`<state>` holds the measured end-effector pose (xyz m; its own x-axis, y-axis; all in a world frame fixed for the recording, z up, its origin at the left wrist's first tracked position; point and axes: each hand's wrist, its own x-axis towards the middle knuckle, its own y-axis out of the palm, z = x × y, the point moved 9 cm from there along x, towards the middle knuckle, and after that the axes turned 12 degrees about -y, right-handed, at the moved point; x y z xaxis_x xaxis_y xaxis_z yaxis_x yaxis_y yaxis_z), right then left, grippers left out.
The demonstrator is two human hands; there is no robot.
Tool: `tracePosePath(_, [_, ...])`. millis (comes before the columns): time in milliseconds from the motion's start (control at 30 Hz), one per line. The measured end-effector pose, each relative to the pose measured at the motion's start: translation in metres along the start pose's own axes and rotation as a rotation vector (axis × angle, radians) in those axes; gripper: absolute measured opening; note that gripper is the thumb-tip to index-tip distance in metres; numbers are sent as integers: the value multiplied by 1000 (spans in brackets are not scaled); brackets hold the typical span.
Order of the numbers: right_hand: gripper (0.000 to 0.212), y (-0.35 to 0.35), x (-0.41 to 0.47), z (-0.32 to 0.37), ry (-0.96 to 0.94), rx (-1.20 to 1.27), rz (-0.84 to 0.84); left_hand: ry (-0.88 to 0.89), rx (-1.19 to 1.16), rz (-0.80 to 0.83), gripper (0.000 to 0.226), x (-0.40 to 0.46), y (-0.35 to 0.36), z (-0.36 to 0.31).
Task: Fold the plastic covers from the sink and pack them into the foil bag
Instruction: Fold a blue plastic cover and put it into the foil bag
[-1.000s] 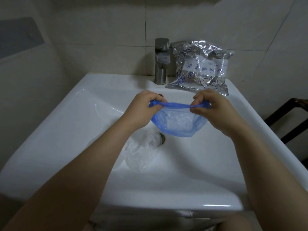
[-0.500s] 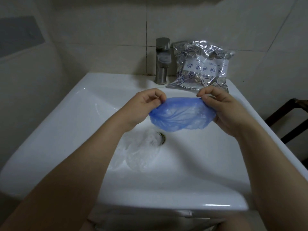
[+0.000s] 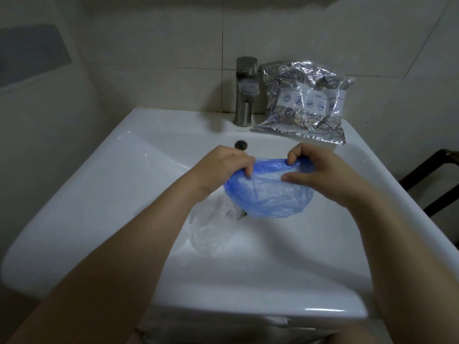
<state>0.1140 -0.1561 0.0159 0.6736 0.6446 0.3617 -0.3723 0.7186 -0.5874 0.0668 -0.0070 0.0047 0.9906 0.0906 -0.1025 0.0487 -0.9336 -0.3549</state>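
A blue plastic cover (image 3: 270, 194) hangs above the white sink (image 3: 99, 194), held by its elastic rim. My left hand (image 3: 223, 167) pinches the rim's left end and my right hand (image 3: 320, 172) pinches its right end, so the pouch sags open between them. A clear plastic cover (image 3: 211, 227) lies crumpled in the basin by the drain, partly hidden under the blue one. The silver foil bag (image 3: 305, 103) with a white label stands on the sink's back ledge, leaning on the wall, right of the tap.
A steel tap (image 3: 244, 93) stands at the back centre, with the overflow hole (image 3: 240, 145) below it. Tiled walls close in behind and on the left. A dark wooden frame (image 3: 437, 180) stands to the right of the sink.
The blue cover was held as a flat bundle half a second ago; now it hangs lower and has opened into a sagging pouch. Both hands have dropped slightly and kept hold of the rim.
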Motion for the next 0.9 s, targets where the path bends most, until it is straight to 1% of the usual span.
tracePosePath(67, [31, 0, 1, 3, -26, 57, 0, 28, -29, -87, 29, 1, -5, -1])
tracePosePath(100, [31, -1, 2, 4, -30, 120, -25, 49, -52, -101, 28, 0, -6, -3])
tracePosePath(200, [26, -11, 1, 5, -34, 404, -136, 90, -135, -72, 28, -3, -9, -10])
tracePosePath(267, [27, -16, 0, 7, -45, 531, -142, 100, -217, -30, 32, -4, -11, -13])
tracePosePath(300, [30, -16, 0, 8, -43, 545, -130, 98, -255, -4, 34, -4, -11, -13])
tracePosePath(400, [36, -18, 0, 3, -13, 431, -145, 92, -298, 42, 37, -2, -8, -12])
tracePosePath(567, [27, -27, 1, 1, -24, 77, -244, 95, -238, -79, 26, 0, -12, -11])
tracePosePath(667, [25, -30, 1, 3, -30, -48, -262, 89, -227, -114, 21, 2, -12, -8])
tracePosePath(733, [23, -29, 0, 1, -15, -29, -245, 76, -271, -123, 17, 3, -13, -7])
tracePosePath(767, [23, -28, 0, 0, -3, 18, -240, 62, -307, -119, 15, 4, -14, -6])
tracePosePath(833, [22, -28, -1, -1, 16, 165, -248, 35, -391, -89, 14, 5, -15, -4])
tracePosePath(900, [22, -29, -1, 2, 2, 283, -269, 28, -490, -69, 19, 5, -16, -4])
